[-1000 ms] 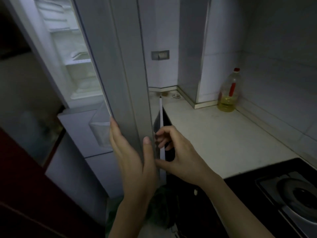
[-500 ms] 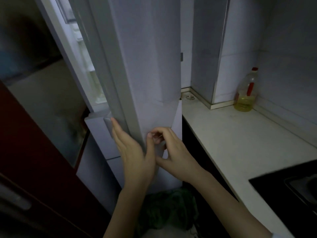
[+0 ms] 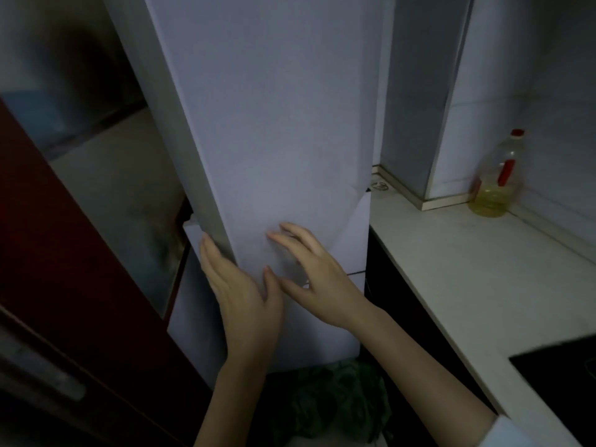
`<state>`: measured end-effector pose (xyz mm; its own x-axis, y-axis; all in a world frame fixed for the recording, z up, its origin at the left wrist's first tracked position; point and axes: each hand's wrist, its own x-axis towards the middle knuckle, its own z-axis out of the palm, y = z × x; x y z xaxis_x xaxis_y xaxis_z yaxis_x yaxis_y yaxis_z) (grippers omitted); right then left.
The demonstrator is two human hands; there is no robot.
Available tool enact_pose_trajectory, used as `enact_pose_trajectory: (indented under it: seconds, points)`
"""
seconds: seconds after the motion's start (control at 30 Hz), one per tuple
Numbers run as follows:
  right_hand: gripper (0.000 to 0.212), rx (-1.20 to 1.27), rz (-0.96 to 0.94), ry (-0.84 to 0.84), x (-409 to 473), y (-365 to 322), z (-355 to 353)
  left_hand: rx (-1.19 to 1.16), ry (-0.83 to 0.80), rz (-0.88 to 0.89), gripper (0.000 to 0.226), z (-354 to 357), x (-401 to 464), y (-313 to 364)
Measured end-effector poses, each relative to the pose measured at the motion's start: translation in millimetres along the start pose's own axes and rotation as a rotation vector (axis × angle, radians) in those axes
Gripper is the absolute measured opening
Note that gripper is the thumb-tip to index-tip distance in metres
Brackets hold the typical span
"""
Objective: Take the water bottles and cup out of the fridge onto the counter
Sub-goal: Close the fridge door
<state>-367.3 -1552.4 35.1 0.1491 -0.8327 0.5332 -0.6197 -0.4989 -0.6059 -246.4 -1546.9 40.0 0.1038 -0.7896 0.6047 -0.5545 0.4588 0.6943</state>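
The tall white fridge door [image 3: 274, 124] fills the middle of the view and hides the fridge's inside. No water bottle or cup is visible. My left hand [image 3: 238, 295] clasps the door's left edge, fingers along the side and thumb on the front. My right hand [image 3: 312, 272] lies flat on the door's face beside it, fingers spread, holding nothing. The pale counter [image 3: 467, 269] runs along the right of the fridge.
A red-capped bottle of yellow oil [image 3: 496, 179] stands at the counter's back by the tiled wall. A black stove top [image 3: 561, 375] sits at the near right. A dark red cabinet door [image 3: 64, 269] is on the left. A green bundle [image 3: 338, 401] lies on the floor.
The fridge door has swung across and now covers the shelves seen before. My right hand has gone from the door's edge to flat on its face.
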Motion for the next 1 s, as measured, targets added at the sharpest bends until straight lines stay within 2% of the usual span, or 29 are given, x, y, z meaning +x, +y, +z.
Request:
enact_pose_trajectory:
  seconds: [0.23,0.37,0.53,0.8,1.0]
  points:
    - [0.057,-0.049,-0.084,0.017,39.8,20.1,25.8,0.051,0.105,0.054,0.090,12.2,25.4,-32.5]
    - [0.057,-0.118,-0.163,0.109,64.0,33.9,44.9,0.174,0.184,0.092,0.093,18.7,45.4,-58.1]
    - [0.060,-0.169,-0.223,0.155,90.4,48.1,64.4,0.244,0.225,0.109,0.087,22.9,66.7,-83.5]
    - [0.060,-0.188,-0.284,0.138,125.5,58.6,84.3,0.310,0.152,0.036,0.078,17.0,98.0,-103.4]
    - [0.064,-0.246,-0.306,0.142,148.9,63.1,101.1,0.318,0.110,0.029,0.080,17.8,120.5,-126.4]
